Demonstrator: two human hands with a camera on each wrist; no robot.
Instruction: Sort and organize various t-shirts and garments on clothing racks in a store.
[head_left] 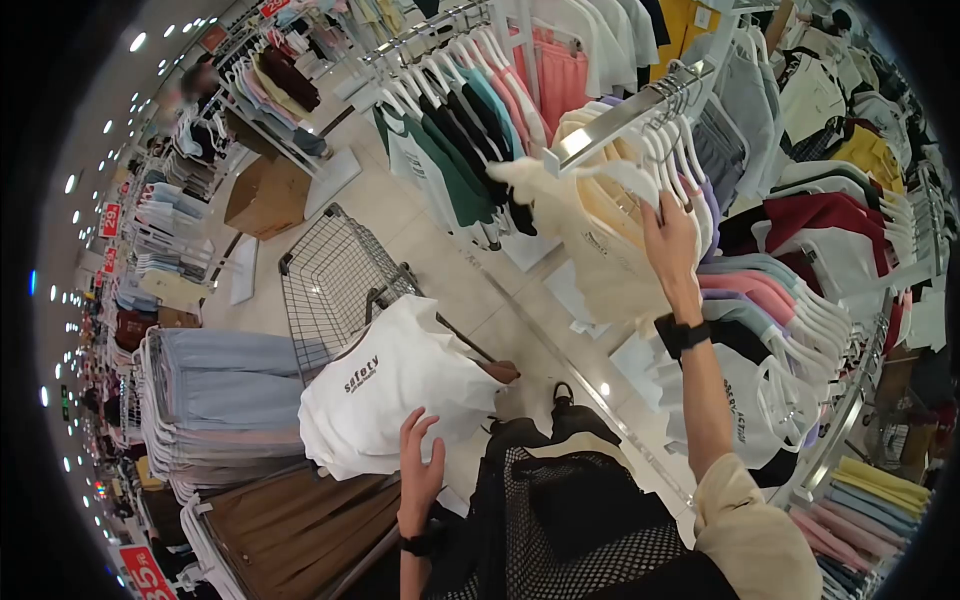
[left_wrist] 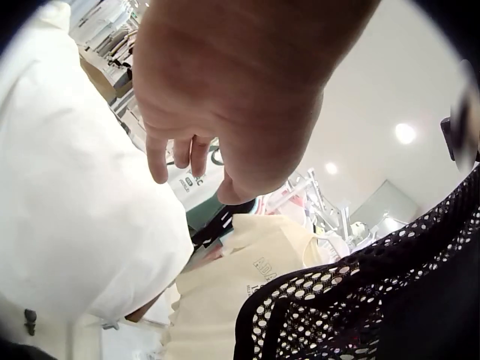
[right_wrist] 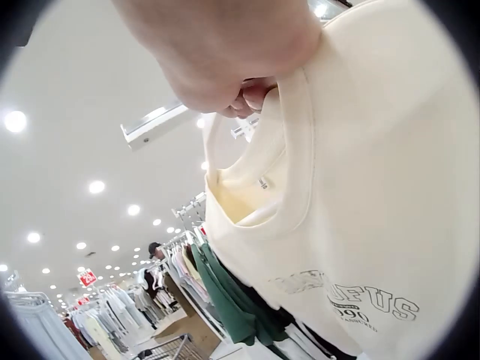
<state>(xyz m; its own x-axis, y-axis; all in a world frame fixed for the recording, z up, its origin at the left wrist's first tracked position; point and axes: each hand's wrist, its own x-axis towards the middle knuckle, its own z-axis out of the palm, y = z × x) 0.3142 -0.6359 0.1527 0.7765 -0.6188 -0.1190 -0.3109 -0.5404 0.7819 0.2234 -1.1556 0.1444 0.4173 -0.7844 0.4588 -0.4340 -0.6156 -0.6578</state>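
My right hand [head_left: 672, 245] is raised at the end of a clothes rail and grips a cream T-shirt [head_left: 605, 265] at its neckline, beside a white hanger [head_left: 637, 180]. In the right wrist view the curled fingers [right_wrist: 255, 96] are at the collar, and grey lettering runs across the shirt's front. My left hand [head_left: 421, 470] holds nothing; its fingers are loosely bent. Just beyond it a white T-shirt [head_left: 385, 390] printed "safety" lies draped over the handle end of a shopping cart [head_left: 335, 270]. The left wrist view shows this white cloth [left_wrist: 90, 180] close beside the hand.
The metal rail [head_left: 630, 115] juts toward me, carrying several hangers. Dark and green shirts [head_left: 450, 160] hang behind it. Blue trousers [head_left: 235, 375] and brown trousers [head_left: 300, 520] hang at left. A cardboard box [head_left: 267, 197] stands on the floor past the cart. More hanging tops [head_left: 760, 300] crowd the right.
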